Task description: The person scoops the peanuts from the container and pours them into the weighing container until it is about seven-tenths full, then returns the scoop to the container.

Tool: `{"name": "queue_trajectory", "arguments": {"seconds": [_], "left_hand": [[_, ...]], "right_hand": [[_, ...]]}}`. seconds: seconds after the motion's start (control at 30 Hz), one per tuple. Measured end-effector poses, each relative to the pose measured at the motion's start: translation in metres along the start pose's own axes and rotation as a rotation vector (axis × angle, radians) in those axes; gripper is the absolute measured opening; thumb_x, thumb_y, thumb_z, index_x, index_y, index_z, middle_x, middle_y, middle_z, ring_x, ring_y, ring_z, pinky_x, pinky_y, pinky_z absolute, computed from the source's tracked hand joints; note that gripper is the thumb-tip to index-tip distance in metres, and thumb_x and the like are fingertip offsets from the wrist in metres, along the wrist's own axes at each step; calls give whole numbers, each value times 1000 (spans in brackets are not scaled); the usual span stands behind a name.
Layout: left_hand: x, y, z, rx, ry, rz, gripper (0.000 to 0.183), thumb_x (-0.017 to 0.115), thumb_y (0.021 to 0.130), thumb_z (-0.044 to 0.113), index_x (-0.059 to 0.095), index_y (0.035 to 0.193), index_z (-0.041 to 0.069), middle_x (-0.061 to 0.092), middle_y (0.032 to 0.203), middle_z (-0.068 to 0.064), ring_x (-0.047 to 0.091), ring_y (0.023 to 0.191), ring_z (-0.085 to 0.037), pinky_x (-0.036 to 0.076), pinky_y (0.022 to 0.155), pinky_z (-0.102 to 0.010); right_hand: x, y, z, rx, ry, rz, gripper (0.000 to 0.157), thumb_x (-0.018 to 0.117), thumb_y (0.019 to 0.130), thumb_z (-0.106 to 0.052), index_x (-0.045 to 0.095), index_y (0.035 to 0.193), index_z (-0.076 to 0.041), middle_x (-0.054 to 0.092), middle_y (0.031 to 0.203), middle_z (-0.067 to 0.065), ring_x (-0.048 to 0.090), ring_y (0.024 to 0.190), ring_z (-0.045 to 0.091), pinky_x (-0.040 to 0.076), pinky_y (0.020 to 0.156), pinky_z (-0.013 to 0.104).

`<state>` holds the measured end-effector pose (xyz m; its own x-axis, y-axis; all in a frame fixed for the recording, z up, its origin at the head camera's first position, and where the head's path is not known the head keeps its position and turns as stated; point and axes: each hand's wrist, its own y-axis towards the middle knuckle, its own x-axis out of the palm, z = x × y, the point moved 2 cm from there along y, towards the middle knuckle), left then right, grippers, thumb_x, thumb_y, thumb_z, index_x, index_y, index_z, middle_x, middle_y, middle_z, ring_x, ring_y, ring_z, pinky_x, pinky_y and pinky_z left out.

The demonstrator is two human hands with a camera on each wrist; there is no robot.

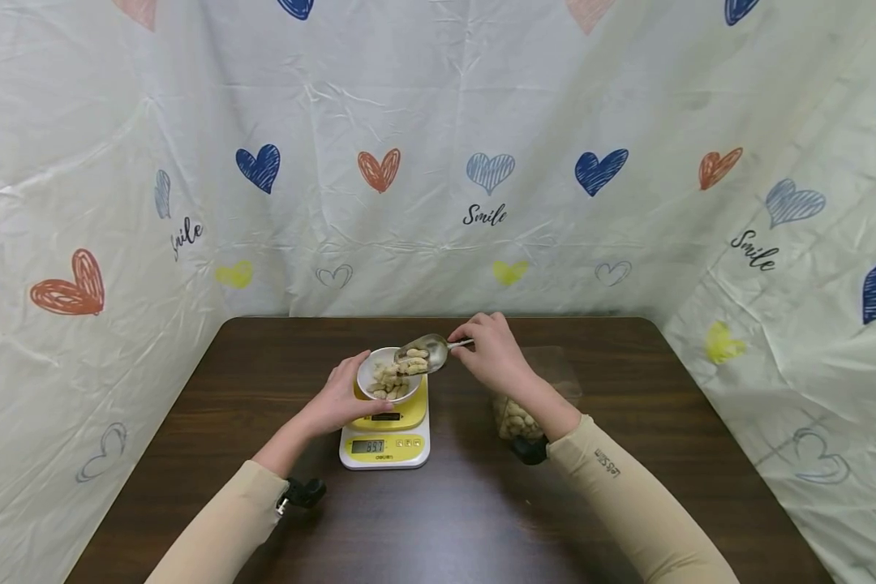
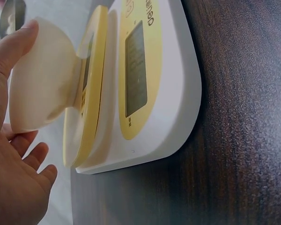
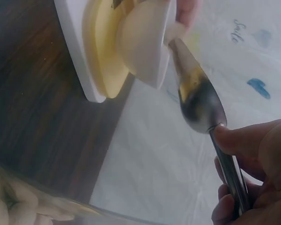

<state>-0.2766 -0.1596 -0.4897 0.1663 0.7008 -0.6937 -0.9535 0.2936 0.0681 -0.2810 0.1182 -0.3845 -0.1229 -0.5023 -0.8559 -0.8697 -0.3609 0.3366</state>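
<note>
A white bowl (image 2: 44,77) of peanuts (image 1: 388,384) in shells sits on the yellow platform of a kitchen scale (image 1: 385,454). My left hand (image 1: 345,397) grips the bowl, thumb on the near side and fingers on the far side. In my right hand (image 1: 492,357) is the handle of a metal scoop (image 3: 202,104), pinched near the scoop's base in the right wrist view. Several peanuts lie in the scoop, whose tip is tilted over the bowl's right rim. The scale's display (image 1: 368,446) seems to read 897, perhaps with a decimal point.
A clear plastic container (image 1: 558,369) with more peanuts (image 1: 517,420) stands right of the scale, partly hidden under my right forearm. The dark wooden table (image 1: 438,527) ends at the back against a white curtain (image 1: 423,268) printed with hearts.
</note>
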Motion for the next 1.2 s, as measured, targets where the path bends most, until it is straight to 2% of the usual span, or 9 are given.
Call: {"name": "queue_trajectory", "arguments": {"seconds": [0.27, 0.47, 0.77, 1.0, 1.2], "left_hand": [[1, 1, 1, 18, -4, 11, 112, 74, 58, 68, 22, 147, 21, 28, 143, -6, 23, 130, -28, 30, 97, -53], [2, 1, 1, 20, -2, 7, 111, 74, 60, 66, 22, 147, 21, 28, 143, -7, 22, 130, -29, 30, 97, -53], [1, 1, 3, 5, -17, 6, 113, 77, 61, 61, 21, 148, 15, 27, 144, -7, 21, 131, -29, 27, 99, -54], [-7, -4, 14, 7, -19, 20, 116, 76, 61, 62, 9, 150, 27, 17, 149, -3, 12, 136, -27, 24, 100, -56], [-15, -7, 39, 88, -9, 62, 109, 75, 66, 59, 6, 147, 38, 15, 150, 4, 10, 136, -20, 28, 99, -54]], "right_hand": [[-7, -3, -3, -64, -73, 58, 10, 72, 83, -21, 72, 92, -18, 59, 93, -1, 42, 89, 20, 33, 79, 35], [-11, -4, 1, -63, -80, 81, 10, 72, 83, -22, 72, 92, -19, 58, 92, -4, 42, 90, 20, 34, 80, 35], [-18, -8, 7, -44, -51, 84, 12, 72, 83, -22, 72, 94, -19, 59, 95, -1, 41, 89, 20, 34, 77, 35], [-35, -16, 12, -14, -20, 87, 14, 71, 84, -21, 71, 98, -18, 60, 98, -1, 41, 91, 21, 33, 77, 36], [-58, -29, 26, 22, -17, 115, 18, 70, 84, -22, 70, 102, -20, 62, 102, -4, 42, 94, 21, 34, 78, 38]]}}
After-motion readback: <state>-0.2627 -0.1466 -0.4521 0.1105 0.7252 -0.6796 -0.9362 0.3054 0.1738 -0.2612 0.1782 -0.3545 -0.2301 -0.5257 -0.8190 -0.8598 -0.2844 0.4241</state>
